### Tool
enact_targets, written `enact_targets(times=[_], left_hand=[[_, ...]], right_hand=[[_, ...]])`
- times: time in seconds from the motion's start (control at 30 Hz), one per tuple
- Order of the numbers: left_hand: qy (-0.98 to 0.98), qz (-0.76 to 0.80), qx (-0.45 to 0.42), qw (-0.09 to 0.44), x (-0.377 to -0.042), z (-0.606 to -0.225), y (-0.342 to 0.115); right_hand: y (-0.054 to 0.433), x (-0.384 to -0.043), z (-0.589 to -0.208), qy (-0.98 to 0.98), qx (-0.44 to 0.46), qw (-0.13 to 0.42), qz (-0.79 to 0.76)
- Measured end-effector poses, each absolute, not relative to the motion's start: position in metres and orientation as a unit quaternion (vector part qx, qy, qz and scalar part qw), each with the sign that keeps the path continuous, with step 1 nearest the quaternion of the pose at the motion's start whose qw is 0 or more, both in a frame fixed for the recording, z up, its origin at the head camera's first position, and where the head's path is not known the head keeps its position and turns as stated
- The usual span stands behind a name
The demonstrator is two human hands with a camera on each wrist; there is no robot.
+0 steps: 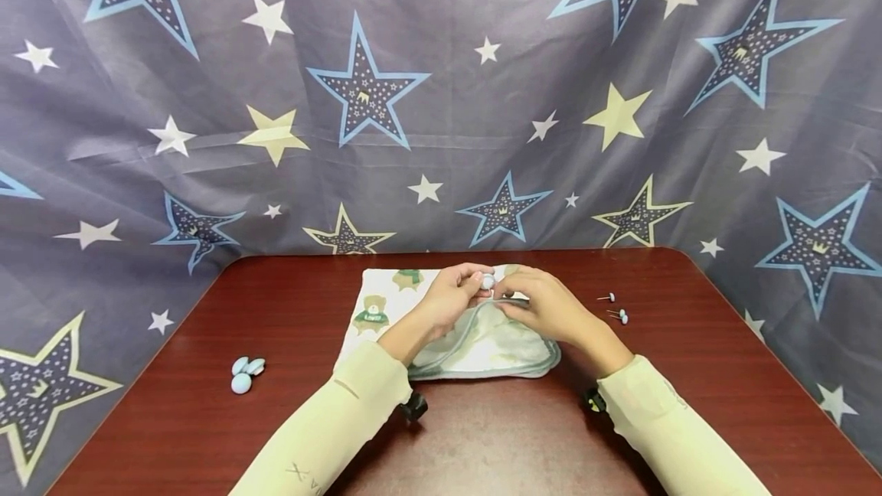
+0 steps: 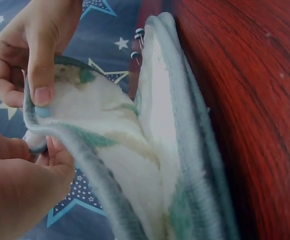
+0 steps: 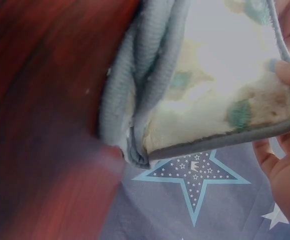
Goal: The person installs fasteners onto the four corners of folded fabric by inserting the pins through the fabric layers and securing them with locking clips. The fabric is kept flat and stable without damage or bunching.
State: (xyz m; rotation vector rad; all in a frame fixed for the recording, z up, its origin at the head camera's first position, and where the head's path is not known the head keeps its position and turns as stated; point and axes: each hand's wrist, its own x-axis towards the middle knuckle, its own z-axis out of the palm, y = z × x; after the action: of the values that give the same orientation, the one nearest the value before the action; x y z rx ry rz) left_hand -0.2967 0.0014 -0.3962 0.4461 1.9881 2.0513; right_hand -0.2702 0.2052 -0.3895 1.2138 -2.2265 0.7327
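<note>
A folded white blanket (image 1: 496, 343) with a grey-green edge and printed bears lies across the table, its top layer raised in front of both hands. My left hand (image 1: 444, 301) pinches a round light-blue cap (image 1: 488, 282) just outside the blanket's edge; the cap also shows in the left wrist view (image 2: 36, 142). My right hand (image 1: 544, 305) grips the raised edge close by, its thumb pressing a small blue pin head (image 2: 43, 111) against the inner side of the cloth. Any shaft of that pin is hidden by the cloth.
Several light-blue caps (image 1: 241, 383) sit in a group at the table's left. Right of the blanket lie 3 blue-headed pins (image 1: 623, 318). The dark red table (image 1: 303, 312) meets a grey curtain (image 1: 441, 136) printed with stars.
</note>
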Motion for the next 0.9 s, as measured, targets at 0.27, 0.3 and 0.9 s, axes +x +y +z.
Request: enact_targets(times=[0.27,0.3,0.9], left_hand=[[0.73,0.645,0.216,0.07,-0.2922,-0.3965,-0.0021],[0.733,0.642,0.217,0.061,-0.2918,-0.3965,-0.0024],[0.767,0.602,0.223,-0.005,-0.2915,-0.3926,-0.0086]], right_hand=[[0.2063,-0.2698,-0.3884,-0.813,0.438,0.252,0.291],[0.2065,-0.2695,-0.3882,-0.814,0.433,0.257,0.289],[0.2087,-0.269,-0.3829,-0.814,0.409,0.314,0.267]])
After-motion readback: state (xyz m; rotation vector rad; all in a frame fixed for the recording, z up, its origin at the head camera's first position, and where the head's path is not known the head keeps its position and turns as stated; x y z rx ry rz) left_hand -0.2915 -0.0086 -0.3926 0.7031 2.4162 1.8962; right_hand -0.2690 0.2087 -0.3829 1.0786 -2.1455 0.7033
